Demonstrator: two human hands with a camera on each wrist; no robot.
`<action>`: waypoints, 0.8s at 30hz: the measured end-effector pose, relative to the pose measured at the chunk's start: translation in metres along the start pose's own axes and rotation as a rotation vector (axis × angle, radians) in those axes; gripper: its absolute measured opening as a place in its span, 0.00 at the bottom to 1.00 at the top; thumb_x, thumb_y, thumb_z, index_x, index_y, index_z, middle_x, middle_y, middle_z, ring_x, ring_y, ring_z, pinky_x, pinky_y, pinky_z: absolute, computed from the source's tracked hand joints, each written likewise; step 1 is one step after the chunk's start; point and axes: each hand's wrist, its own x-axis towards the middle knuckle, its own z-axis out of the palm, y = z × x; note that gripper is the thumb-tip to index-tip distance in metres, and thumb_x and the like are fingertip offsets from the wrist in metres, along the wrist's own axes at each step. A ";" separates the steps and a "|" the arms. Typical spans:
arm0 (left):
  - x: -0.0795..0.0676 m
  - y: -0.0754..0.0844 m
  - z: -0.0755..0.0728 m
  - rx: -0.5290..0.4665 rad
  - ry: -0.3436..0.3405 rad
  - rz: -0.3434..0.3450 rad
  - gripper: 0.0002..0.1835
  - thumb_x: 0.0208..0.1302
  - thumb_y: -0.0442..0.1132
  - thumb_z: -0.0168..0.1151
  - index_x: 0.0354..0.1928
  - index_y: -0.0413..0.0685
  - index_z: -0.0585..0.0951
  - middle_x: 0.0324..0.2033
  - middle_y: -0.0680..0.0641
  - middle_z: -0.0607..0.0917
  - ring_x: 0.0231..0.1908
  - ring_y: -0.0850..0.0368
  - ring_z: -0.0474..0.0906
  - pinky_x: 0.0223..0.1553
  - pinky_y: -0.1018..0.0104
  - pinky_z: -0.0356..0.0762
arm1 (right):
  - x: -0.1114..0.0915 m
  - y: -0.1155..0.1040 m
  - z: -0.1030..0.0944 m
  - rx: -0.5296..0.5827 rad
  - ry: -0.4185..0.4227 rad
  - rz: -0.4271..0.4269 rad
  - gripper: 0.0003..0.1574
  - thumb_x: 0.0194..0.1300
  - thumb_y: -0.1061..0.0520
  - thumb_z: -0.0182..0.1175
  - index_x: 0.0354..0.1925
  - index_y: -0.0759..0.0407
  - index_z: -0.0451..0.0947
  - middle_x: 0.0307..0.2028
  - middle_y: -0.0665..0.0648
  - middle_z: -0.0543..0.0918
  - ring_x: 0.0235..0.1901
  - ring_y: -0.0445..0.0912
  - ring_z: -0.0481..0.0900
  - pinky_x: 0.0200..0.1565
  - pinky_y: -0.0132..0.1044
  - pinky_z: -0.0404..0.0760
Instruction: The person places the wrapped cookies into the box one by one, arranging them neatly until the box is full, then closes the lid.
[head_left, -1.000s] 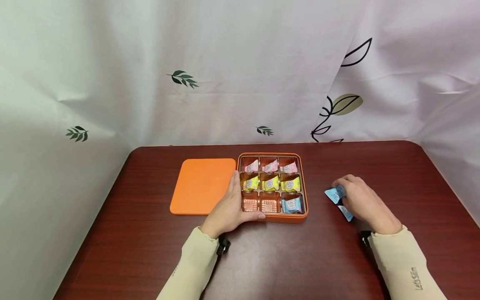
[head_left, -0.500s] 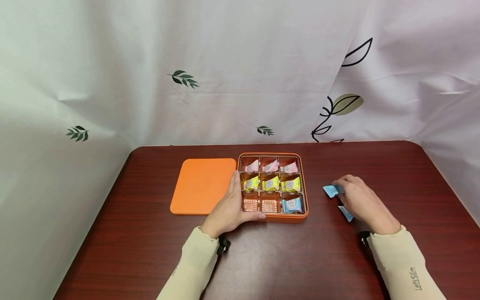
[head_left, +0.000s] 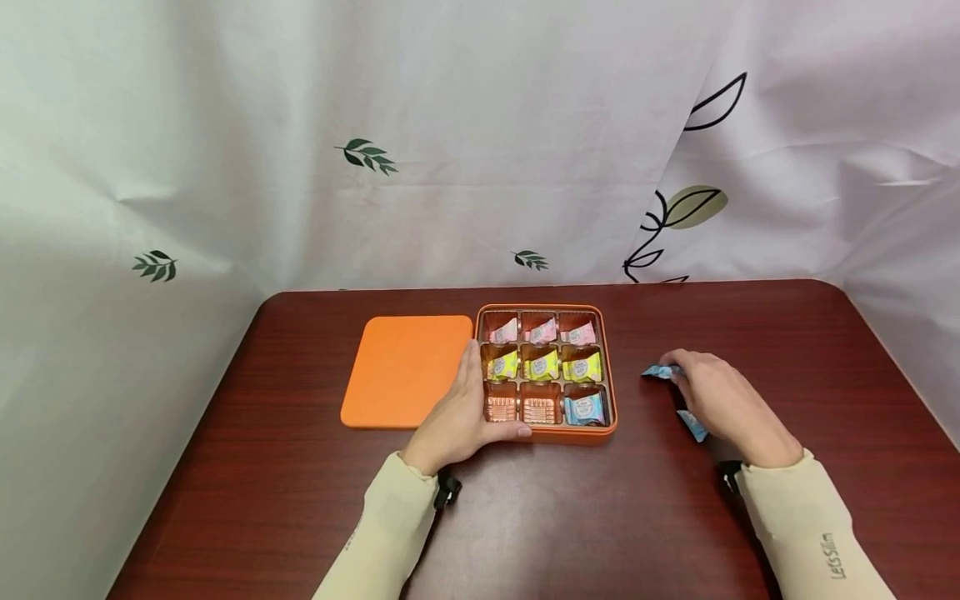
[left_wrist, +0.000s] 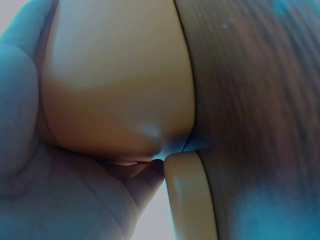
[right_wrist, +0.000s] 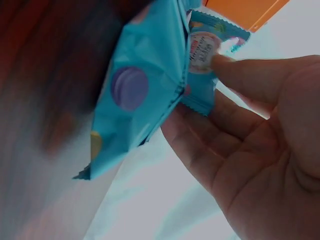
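My left hand (head_left: 453, 417) lies against the near left corner of an orange box (head_left: 558, 437), its straight fingers along the left side and its thumb along the front. In the left wrist view, the palm touches the box wall (left_wrist: 120, 75). Inside, pink wrapped candies (head_left: 542, 332) fill the back row and yellow ones (head_left: 542, 367) the middle. One blue wrapped candy (head_left: 584, 409) sits front right; two front compartments hold none. To the right, my right hand (head_left: 723, 400) pinches a blue wrapped candy (right_wrist: 202, 55) between thumb and fingers. Another blue wrapped candy (right_wrist: 132, 100) lies beside that hand.
An orange lid (head_left: 405, 371) lies flat on the dark red wooden table (head_left: 585, 517), left of the box. A pale curtain (head_left: 450, 125) with leaf prints hangs behind the table and at its sides.
The candy in my right fingers has tipped and shifted slightly left, apart from the other blue one. My left hand and the box have stayed in place.
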 end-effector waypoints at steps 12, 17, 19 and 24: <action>0.001 0.000 0.000 0.005 0.005 0.005 0.74 0.51 0.73 0.68 0.79 0.41 0.30 0.79 0.40 0.33 0.77 0.52 0.33 0.73 0.53 0.51 | 0.000 0.000 0.001 0.008 0.091 -0.026 0.14 0.66 0.70 0.60 0.50 0.67 0.78 0.42 0.64 0.84 0.39 0.57 0.82 0.40 0.55 0.80; 0.001 0.000 0.000 0.003 0.010 0.010 0.74 0.51 0.73 0.69 0.79 0.40 0.31 0.79 0.40 0.33 0.77 0.53 0.33 0.73 0.53 0.51 | 0.000 0.000 0.002 0.004 0.123 -0.013 0.11 0.64 0.71 0.62 0.45 0.63 0.77 0.35 0.58 0.83 0.30 0.50 0.78 0.32 0.48 0.76; 0.001 0.000 0.000 0.003 0.011 0.013 0.74 0.51 0.73 0.68 0.79 0.40 0.32 0.79 0.40 0.33 0.77 0.53 0.33 0.73 0.53 0.51 | 0.001 0.000 0.002 0.009 0.137 -0.020 0.11 0.63 0.72 0.62 0.43 0.62 0.78 0.35 0.57 0.83 0.30 0.50 0.77 0.32 0.48 0.76; 0.001 0.000 0.000 0.003 0.006 0.010 0.74 0.51 0.73 0.68 0.79 0.41 0.31 0.79 0.40 0.33 0.77 0.53 0.33 0.73 0.53 0.52 | 0.001 0.000 0.004 0.022 0.160 -0.041 0.11 0.61 0.72 0.62 0.42 0.65 0.80 0.38 0.61 0.83 0.35 0.53 0.79 0.37 0.51 0.78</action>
